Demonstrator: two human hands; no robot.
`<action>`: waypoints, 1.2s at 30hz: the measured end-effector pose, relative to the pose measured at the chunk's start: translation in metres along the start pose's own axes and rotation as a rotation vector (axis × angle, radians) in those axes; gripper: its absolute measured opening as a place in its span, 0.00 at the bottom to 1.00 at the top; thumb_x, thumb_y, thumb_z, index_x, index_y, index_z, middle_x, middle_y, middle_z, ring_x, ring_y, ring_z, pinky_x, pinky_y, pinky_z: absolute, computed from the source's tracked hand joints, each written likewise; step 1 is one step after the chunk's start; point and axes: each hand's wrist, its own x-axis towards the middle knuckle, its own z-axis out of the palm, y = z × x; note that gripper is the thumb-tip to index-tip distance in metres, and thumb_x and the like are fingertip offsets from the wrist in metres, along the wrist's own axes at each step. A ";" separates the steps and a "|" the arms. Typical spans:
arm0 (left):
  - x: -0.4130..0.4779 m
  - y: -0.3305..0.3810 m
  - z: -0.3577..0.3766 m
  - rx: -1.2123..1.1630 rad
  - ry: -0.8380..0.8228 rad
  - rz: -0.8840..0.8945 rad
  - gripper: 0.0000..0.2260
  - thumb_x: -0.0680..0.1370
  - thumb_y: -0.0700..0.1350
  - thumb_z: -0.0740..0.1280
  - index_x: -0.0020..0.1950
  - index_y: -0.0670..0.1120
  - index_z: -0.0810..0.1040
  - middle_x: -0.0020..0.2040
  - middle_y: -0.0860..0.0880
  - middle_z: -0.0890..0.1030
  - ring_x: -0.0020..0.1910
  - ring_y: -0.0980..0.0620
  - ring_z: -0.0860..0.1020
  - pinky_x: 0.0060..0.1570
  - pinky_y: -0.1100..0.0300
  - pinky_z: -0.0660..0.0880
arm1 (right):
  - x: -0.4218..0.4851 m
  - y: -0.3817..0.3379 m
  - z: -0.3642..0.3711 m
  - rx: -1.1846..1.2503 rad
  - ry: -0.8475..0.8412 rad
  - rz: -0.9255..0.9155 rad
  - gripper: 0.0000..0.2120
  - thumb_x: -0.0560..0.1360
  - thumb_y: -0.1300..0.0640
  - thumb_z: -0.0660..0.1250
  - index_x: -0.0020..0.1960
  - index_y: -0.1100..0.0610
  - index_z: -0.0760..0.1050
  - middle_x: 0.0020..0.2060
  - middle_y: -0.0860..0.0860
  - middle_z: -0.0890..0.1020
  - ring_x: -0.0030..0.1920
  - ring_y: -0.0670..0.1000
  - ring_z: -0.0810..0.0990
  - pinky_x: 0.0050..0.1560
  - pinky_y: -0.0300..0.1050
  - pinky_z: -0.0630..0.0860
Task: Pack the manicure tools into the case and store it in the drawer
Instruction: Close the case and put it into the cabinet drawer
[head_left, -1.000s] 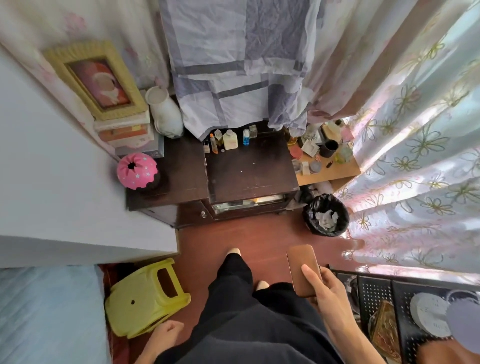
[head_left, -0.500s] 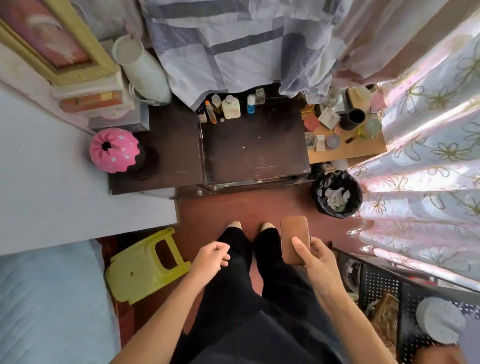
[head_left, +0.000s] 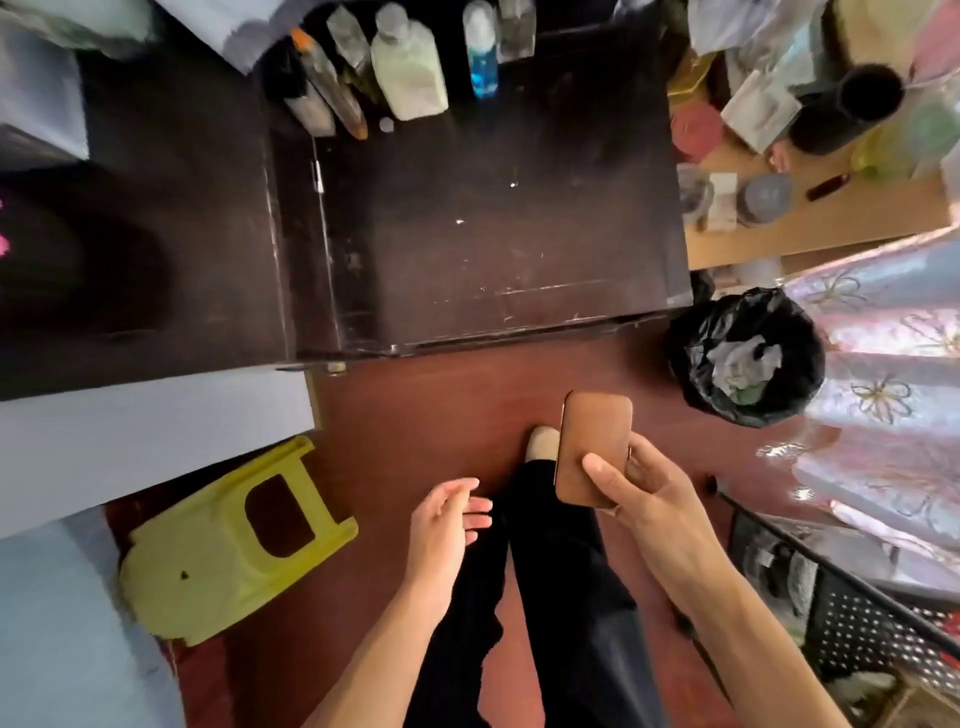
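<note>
Closer to the dark counter (head_left: 493, 234) than half a second ago, you have your right grip (head_left: 644, 496) clamped on the case (head_left: 595, 449), thumb across its smooth, round-cornered brown lid, likely so it stays shut for stowing. It hangs over the floor, just short of the counter. Your left grip (head_left: 445, 522) is apart and relaxed, probably free for the drawer, hidden beneath the scuffed wooden top where bottles (head_left: 410, 67) stand.

A yellow stool (head_left: 234, 545) lies tipped on the floor; black-lined bin (head_left: 748, 358) beside the cabinet (head_left: 467, 234)
</note>
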 end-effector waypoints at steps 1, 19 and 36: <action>0.017 -0.004 0.007 -0.021 -0.001 0.002 0.10 0.83 0.44 0.63 0.52 0.52 0.84 0.42 0.50 0.88 0.37 0.57 0.85 0.39 0.62 0.74 | 0.013 0.012 -0.002 0.005 0.009 -0.006 0.20 0.76 0.52 0.75 0.66 0.54 0.82 0.58 0.56 0.89 0.59 0.57 0.88 0.57 0.47 0.85; 0.343 -0.040 0.122 -0.753 -0.201 0.068 0.12 0.82 0.42 0.61 0.62 0.53 0.79 0.54 0.52 0.88 0.49 0.56 0.86 0.50 0.59 0.76 | 0.259 0.221 -0.034 0.064 -0.107 -0.164 0.33 0.64 0.37 0.84 0.62 0.53 0.84 0.48 0.58 0.87 0.46 0.51 0.87 0.46 0.43 0.83; 0.413 -0.004 0.140 -0.796 -0.109 0.077 0.06 0.81 0.36 0.59 0.47 0.41 0.75 0.50 0.44 0.81 0.42 0.50 0.83 0.37 0.61 0.70 | 0.326 0.252 -0.036 0.145 0.007 -0.431 0.42 0.55 0.33 0.87 0.63 0.52 0.84 0.49 0.56 0.89 0.49 0.52 0.87 0.46 0.43 0.84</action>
